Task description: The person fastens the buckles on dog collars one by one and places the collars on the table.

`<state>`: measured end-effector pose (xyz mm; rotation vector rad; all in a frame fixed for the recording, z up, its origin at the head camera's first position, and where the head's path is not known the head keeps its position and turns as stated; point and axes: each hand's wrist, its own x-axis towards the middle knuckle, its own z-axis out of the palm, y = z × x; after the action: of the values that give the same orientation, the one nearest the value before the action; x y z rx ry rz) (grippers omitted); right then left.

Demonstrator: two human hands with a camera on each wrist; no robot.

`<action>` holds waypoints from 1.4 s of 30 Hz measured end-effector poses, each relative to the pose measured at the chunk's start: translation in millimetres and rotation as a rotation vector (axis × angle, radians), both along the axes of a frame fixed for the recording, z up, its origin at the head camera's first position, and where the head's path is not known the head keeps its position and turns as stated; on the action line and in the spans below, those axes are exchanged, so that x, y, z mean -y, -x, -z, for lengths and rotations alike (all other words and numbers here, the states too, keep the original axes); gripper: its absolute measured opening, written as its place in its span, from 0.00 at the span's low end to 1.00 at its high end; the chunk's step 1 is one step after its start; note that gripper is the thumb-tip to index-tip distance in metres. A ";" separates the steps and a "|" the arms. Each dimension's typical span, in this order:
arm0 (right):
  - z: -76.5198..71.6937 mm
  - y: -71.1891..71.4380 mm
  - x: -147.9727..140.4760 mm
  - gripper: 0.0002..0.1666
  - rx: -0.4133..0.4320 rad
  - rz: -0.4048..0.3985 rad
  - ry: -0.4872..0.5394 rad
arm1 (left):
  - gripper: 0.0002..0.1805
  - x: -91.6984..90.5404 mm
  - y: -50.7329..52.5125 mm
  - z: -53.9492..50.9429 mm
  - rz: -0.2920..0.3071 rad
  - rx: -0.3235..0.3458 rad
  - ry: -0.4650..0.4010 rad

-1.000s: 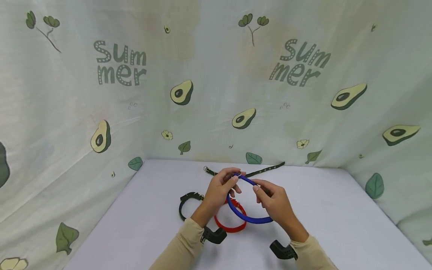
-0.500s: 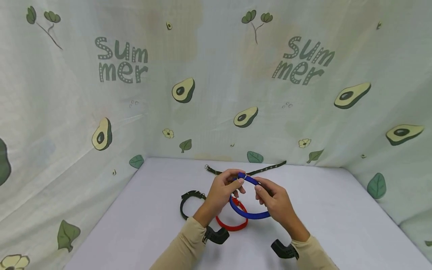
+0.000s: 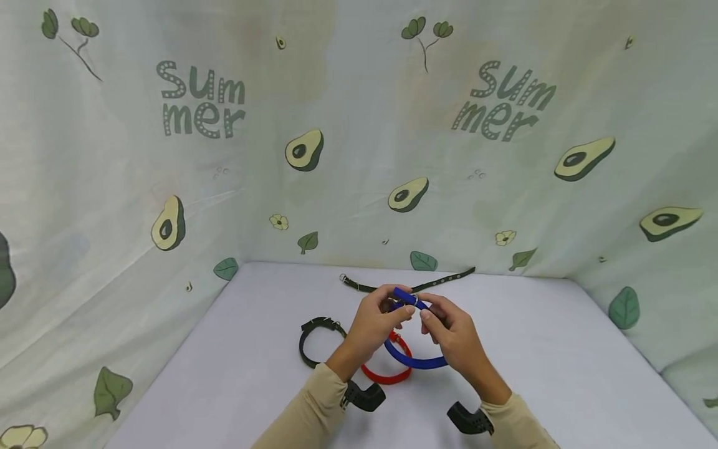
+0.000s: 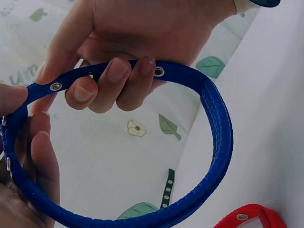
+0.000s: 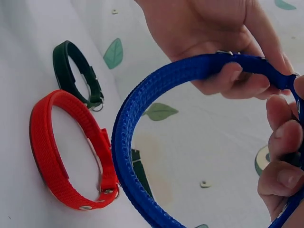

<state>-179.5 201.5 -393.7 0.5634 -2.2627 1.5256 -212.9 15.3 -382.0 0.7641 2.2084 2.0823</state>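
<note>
Both hands hold a blue collar (image 3: pixel 415 362) above the table, with its loop hanging below them. My left hand (image 3: pixel 373 321) pinches it near its free end, thumb in front and fingers behind. My right hand (image 3: pixel 457 337) pinches the same band just to the right; in the left wrist view, several of this right hand's fingers (image 4: pixel 116 71) curl over the strap, beside metal eyelets. The free end sticks up between the hands, near a metal fitting. A red collar (image 3: pixel 387 378), closed in a loop, lies below, partly hidden by the left arm and blue collar.
A dark green or black collar (image 3: pixel 305 349) lies looped to the left, partly behind the left arm. Farther back stretches an unfastened dark strap (image 3: pixel 449 279) with eyelets. The white table (image 3: pixel 561 374) meets a printed cloth backdrop (image 3: pixel 359 187).
My left hand has moved right, closer to the right hand, its thumb shifting along the blue strap. The strap's free end now shows above the left fingers. The other collars lie still.
</note>
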 end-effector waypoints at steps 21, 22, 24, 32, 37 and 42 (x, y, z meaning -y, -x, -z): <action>-15.1 -12.8 15.2 0.16 -0.067 0.105 0.042 | 0.16 -9.2 -3.0 3.9 0.035 0.009 -0.038; -12.8 -11.3 14.7 0.15 -0.053 0.110 0.041 | 0.16 -9.5 -3.5 4.5 0.011 0.003 -0.051; -8.3 -8.0 13.0 0.14 -0.029 0.117 0.038 | 0.16 -10.3 -4.0 5.5 -0.024 -0.011 -0.079; 0.4 -0.8 8.8 0.10 -0.026 0.140 0.005 | 0.17 -10.8 -5.6 3.0 -0.031 -0.024 -0.174; -1.5 0.3 6.0 0.06 -0.049 0.084 0.083 | 0.17 -8.0 -4.3 0.2 0.015 -0.044 -0.053; -4.0 0.1 4.6 0.06 0.003 0.045 0.230 | 0.19 -4.9 -4.8 -1.0 0.012 -0.061 0.125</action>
<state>-179.6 196.9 -389.7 0.4413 -2.0488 1.7342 -208.0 20.2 -381.0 0.8386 2.3326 1.9183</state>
